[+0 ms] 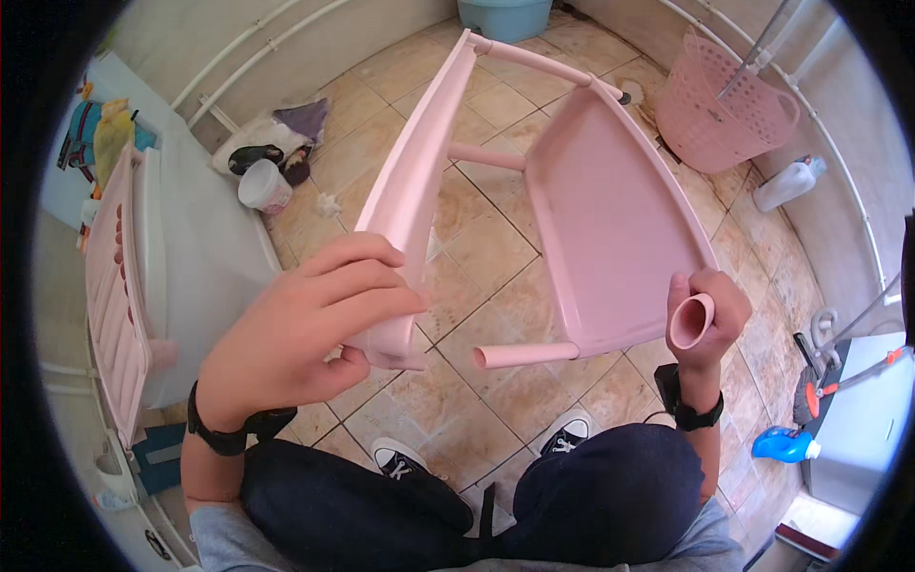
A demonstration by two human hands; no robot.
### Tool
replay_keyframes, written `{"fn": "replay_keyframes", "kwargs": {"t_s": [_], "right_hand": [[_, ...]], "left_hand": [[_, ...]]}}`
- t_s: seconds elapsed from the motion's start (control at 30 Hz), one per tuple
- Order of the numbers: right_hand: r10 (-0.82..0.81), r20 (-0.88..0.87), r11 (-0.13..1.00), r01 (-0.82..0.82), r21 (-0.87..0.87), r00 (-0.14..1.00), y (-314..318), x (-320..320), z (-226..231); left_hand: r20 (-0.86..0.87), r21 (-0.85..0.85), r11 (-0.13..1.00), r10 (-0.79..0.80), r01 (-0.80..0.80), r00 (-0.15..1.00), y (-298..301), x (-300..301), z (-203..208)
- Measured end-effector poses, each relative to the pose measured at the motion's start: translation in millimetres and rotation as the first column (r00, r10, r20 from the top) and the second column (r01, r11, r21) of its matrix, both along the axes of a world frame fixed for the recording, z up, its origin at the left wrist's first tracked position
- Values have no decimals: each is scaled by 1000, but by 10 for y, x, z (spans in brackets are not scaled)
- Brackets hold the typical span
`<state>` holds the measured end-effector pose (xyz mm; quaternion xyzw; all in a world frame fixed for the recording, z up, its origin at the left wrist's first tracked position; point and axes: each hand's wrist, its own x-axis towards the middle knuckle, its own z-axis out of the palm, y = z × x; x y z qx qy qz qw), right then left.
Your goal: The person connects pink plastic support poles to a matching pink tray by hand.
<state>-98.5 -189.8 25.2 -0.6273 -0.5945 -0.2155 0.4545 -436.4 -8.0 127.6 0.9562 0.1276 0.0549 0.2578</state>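
A pink plastic shelf rack stands on its side over the tiled floor. Its left shelf tray is seen edge-on, and its right shelf tray shows a broad face. Two pink tubes join the trays, a far tube and a middle tube. A short tube sticks out leftward from the right tray's near corner, its end free. My left hand is closed over the left tray's near end, fingers on top and thumb below. My right hand wraps an open-ended tube at the right tray's other near corner.
At the far right stands a pink laundry basket, with a white bottle nearby. A blue bottle lies at right. Leftward, a ribbed pink panel leans on a white appliance; a white bucket sits beyond. A blue tub is at the back.
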Motion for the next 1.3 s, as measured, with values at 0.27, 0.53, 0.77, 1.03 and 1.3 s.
{"fn": "replay_keyframes", "kwargs": {"t_s": [0.27,0.53,0.77,1.03,1.3], "right_hand": [[-8,-118,1000,7,-15,993,-15,-296,-125],[12,-556,1000,-18,-6,831,47,-586,-684],[28,-647,995,-82,-53,762,-234,-475,-1200],[68,-819,964,-249,-93,570,-696,-459,-1765],[273,-876,563,-805,-190,397,-316,-1019,-1151]], "left_hand": [[68,153,973,165,-174,984,3,148,-103],[309,96,953,244,-286,919,123,353,-245],[226,493,868,-56,-64,973,229,233,-450],[164,502,849,-281,165,946,-137,468,-494],[134,517,809,-400,280,907,-158,534,-429]]}}
